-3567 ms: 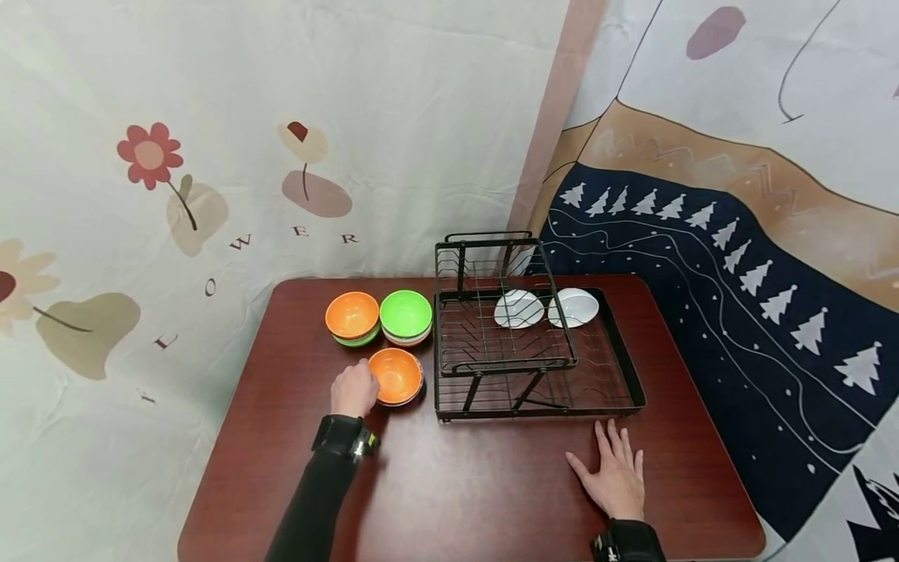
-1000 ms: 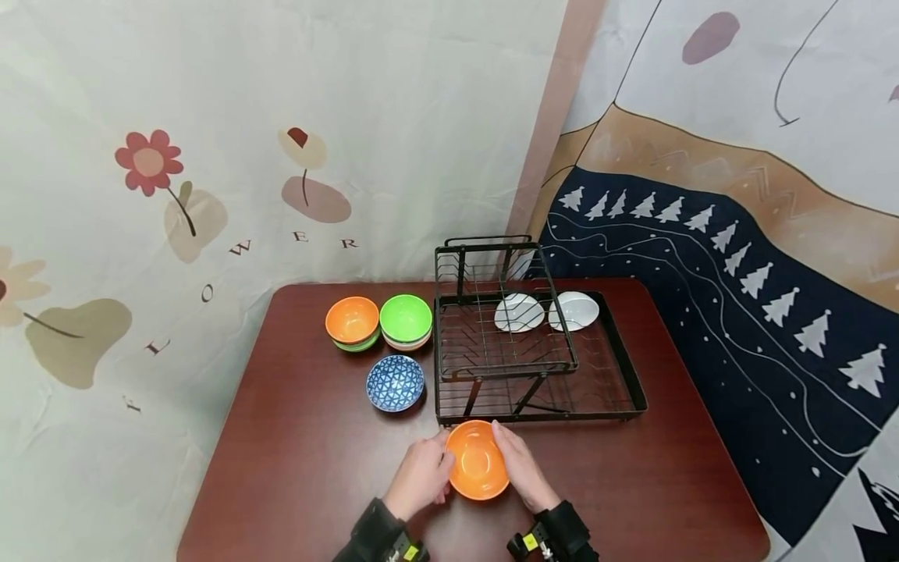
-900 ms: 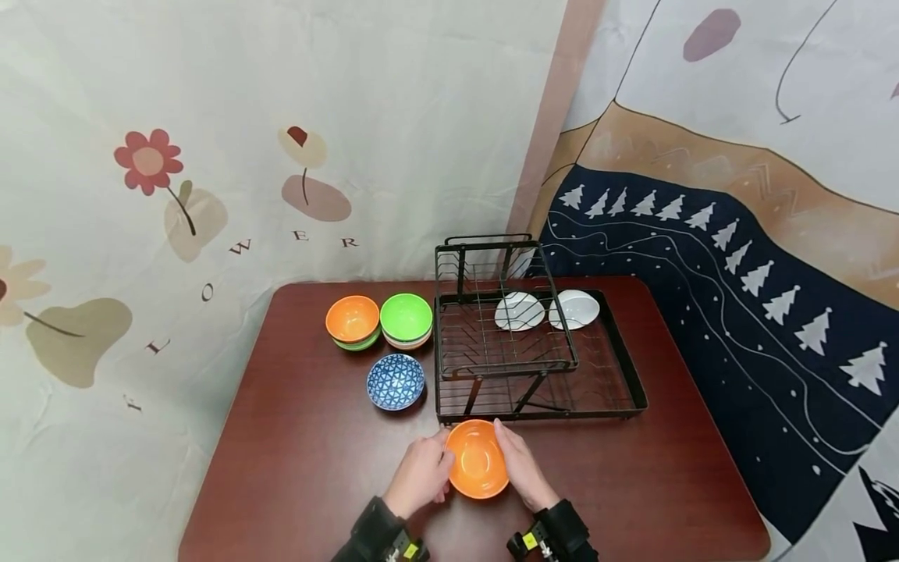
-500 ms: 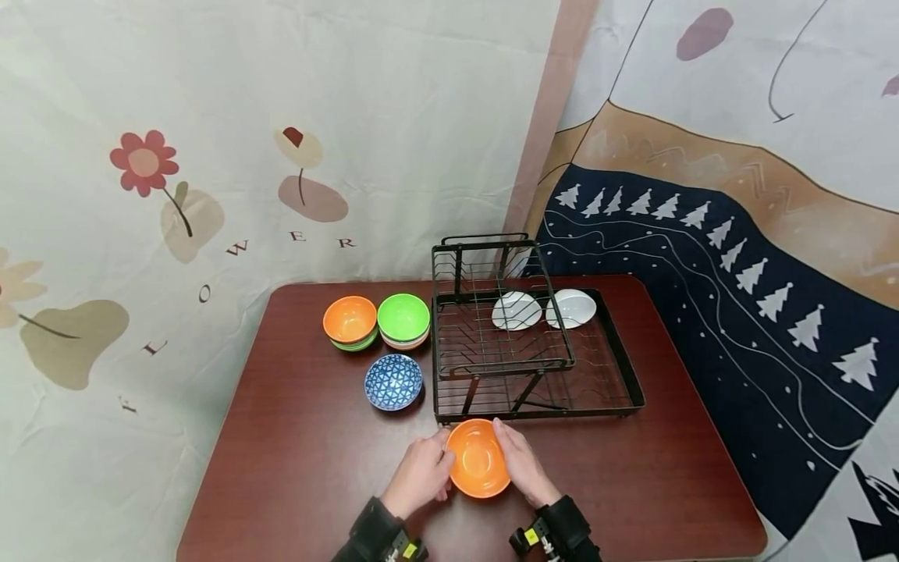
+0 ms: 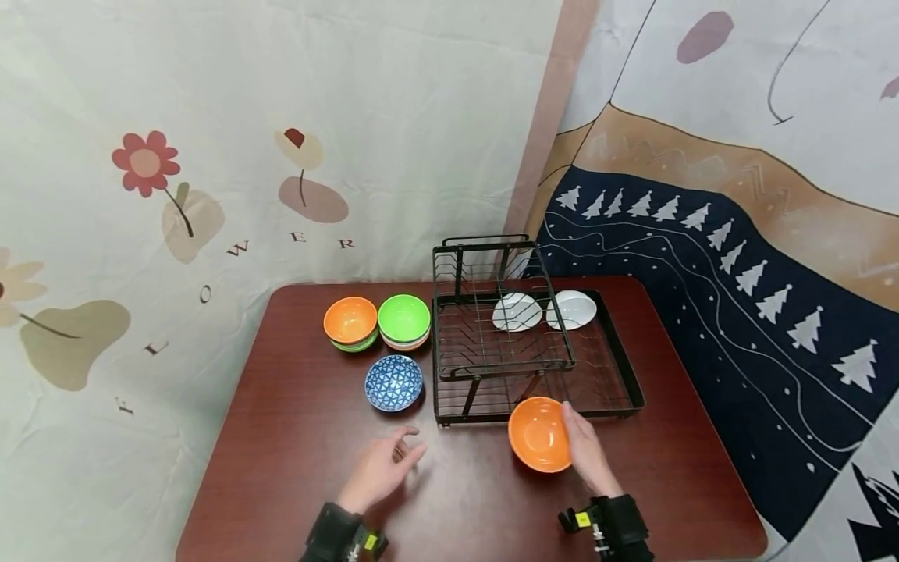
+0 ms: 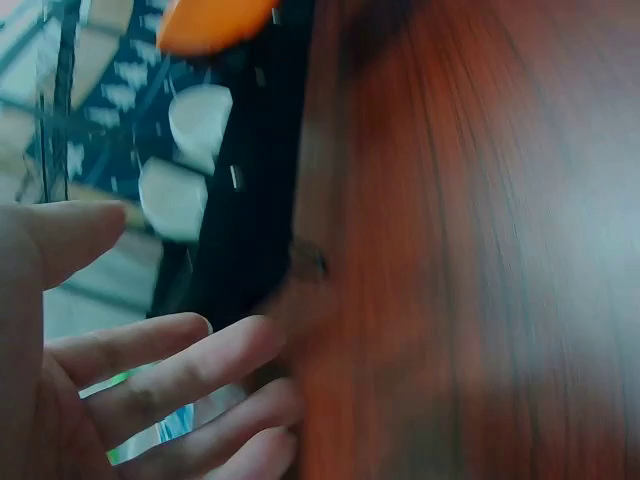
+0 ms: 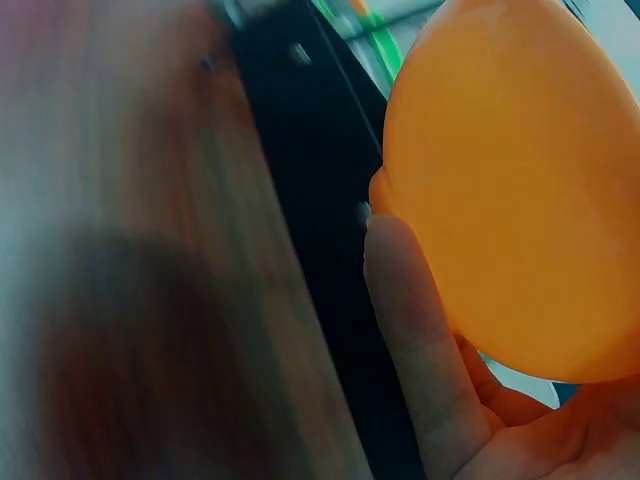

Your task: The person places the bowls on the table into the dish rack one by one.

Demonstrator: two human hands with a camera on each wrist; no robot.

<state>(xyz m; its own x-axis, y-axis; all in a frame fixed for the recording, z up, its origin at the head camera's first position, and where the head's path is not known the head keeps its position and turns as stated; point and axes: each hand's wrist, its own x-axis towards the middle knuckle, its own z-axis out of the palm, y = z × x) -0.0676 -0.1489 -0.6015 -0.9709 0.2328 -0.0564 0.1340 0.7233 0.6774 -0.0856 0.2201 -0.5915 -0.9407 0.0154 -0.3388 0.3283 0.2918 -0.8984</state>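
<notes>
An orange bowl (image 5: 539,434) is held up by my right hand (image 5: 588,454), which grips its right side just in front of the dish rack (image 5: 506,367). In the right wrist view the bowl's smooth orange outside (image 7: 510,200) fills the right side, with fingers against its foot. My left hand (image 5: 375,471) is apart from the bowl, over the table, fingers loosely bent around nothing; the left wrist view shows its spread fingers (image 6: 190,390). A blue-and-white patterned bowl (image 5: 394,383) sits left of the rack, a little beyond the left hand.
Behind the blue bowl stand two stacks, one topped by an orange bowl (image 5: 350,319), the other by a green bowl (image 5: 403,316). Two white bowls (image 5: 517,312) lean in the black two-tier rack at the back. Printed cloth (image 5: 393,117) hangs behind the table (image 5: 281,484).
Both hands held the orange bowl in front of the rack. My left hand has let go and moved left; my right hand has carried the bowl right and slightly toward the rack.
</notes>
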